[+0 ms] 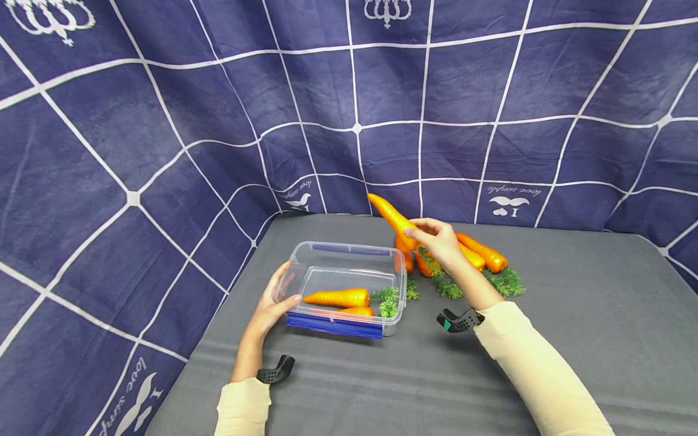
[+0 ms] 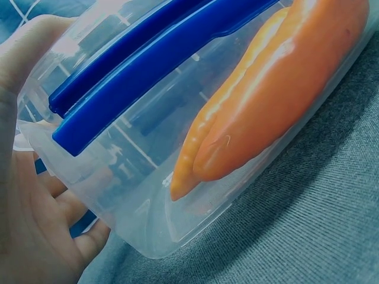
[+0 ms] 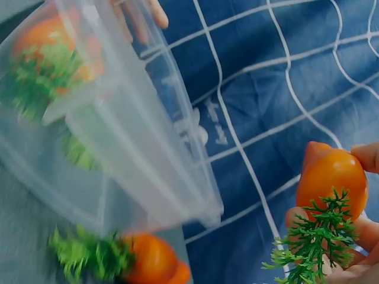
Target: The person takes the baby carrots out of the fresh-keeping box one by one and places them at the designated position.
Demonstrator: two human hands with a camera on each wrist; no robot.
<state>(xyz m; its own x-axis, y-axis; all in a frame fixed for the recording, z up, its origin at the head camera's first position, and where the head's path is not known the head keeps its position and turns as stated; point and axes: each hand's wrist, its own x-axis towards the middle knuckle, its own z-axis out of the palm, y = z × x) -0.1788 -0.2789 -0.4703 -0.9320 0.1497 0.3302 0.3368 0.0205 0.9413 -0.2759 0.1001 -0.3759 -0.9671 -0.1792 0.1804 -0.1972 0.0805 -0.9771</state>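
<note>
My left hand [image 1: 271, 306] grips the left end of a clear plastic container [image 1: 354, 278], its thumb by the near rim and its fingers along the outer wall. Two orange carrots [image 1: 338, 297] with green tops [image 1: 389, 303] lie inside, tips toward that hand. Above the table, beyond the container's far right corner, my right hand [image 1: 440, 243] holds another carrot [image 1: 394, 219] near its thick end. Its tip points up and left. The right wrist view shows the leafy top [image 3: 323, 231] of this held carrot [image 3: 334, 180] hanging over the fingers.
More carrots [image 1: 485, 253] with leafy tops [image 1: 504, 281] lie right of the container, partly hidden behind my right hand and forearm. A blue latch flap [image 1: 332, 326] hangs along the container's near side. A dark blue checked cloth [image 1: 463, 85] hangs behind the grey table [image 1: 414, 387].
</note>
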